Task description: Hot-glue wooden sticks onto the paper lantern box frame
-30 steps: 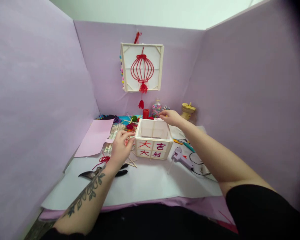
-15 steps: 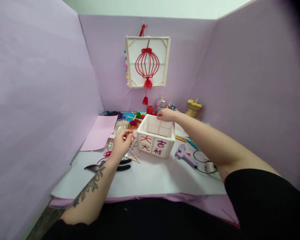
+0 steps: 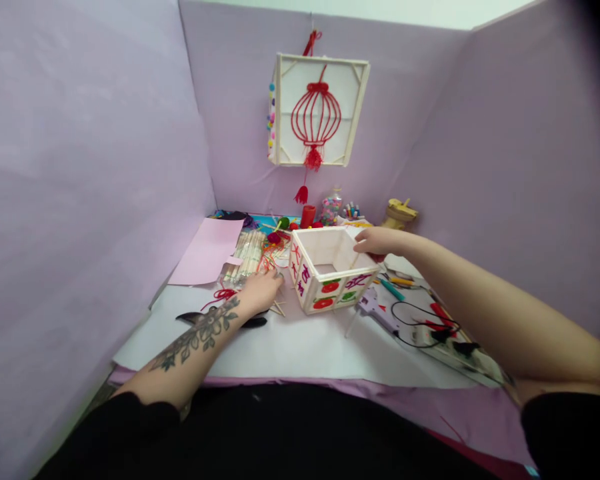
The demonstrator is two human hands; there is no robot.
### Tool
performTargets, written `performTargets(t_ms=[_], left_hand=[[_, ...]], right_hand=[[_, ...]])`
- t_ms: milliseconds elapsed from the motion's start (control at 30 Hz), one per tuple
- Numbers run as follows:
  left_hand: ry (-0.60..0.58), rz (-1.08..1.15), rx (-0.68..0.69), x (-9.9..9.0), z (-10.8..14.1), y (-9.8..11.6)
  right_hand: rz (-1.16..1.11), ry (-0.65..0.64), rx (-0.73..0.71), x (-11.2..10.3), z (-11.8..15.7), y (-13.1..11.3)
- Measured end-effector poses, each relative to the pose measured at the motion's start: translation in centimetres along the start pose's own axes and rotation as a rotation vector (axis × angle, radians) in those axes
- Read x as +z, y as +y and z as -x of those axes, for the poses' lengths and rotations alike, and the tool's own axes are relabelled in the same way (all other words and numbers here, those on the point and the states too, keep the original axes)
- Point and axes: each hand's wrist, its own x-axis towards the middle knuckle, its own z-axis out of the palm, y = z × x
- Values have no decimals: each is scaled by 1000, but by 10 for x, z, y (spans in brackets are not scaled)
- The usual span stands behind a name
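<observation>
A white open-topped box [image 3: 310, 301] framed with sticks stands on the table, one corner toward me; red and purple characters mark its left face, red and green shapes its front face. My right hand [image 3: 380, 243] grips its right rim, fingers wrapped over the edge. Left of the box, my left hand [image 3: 263, 290] reaches down over thin sticks [image 3: 279, 308] and red strands, its fingers bent down; whether it holds anything is hidden. Black-handled pliers [image 3: 253, 321] lie partly under my left wrist.
A finished-looking lantern [image 3: 316, 113] hangs at the back. A glue gun [image 3: 380, 313], cable and power strip [image 3: 460, 353] lie on the right. Pink paper [image 3: 207, 250], bundled sticks [image 3: 250, 250] and a jar of pompoms [image 3: 331, 207] are farther back.
The box has turned, bringing a face with red and green shapes to the front. My right hand has moved with its rim. My left hand has lowered toward the sticks, and the view has shifted.
</observation>
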Motion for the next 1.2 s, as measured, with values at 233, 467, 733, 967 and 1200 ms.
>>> performTargets(t_ms=[233, 467, 733, 967, 1200], left_hand=[[-42, -96, 74, 8, -44, -10], [-78, -128, 22, 6, -41, -56], [-82, -33, 97, -5, -23, -71], [-153, 153, 152, -5, -5, -27], [-396, 257, 206, -8, -5, -25]], right_hand=[[-118, 47, 28, 8, 9, 10], [-197, 53, 8, 12, 1, -2], [-187, 28, -9, 17, 9, -27], [-159, 61, 18, 22, 18, -5], [-236, 64, -16, 26, 17, 3]])
